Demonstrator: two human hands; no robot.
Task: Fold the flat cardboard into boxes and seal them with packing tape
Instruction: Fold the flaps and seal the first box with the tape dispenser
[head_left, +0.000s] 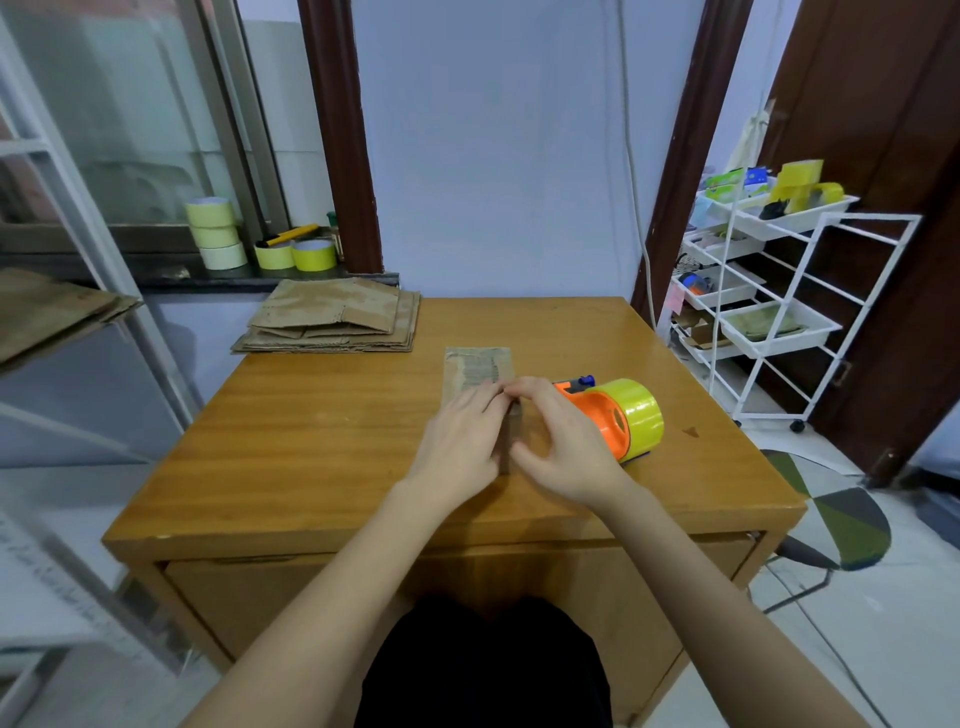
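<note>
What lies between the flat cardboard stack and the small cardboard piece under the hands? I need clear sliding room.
Only bare wooden tabletop, per the head view.

Soft even light, warped edges

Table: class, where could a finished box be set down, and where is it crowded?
Free: the table's left half, in front of the cardboard stack, and the far right corner. Crowded: centre, where both hands work the cardboard beside the tape dispenser.

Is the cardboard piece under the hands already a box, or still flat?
Still flat: the cardboard piece lies level on the table, no walls raised.
</note>
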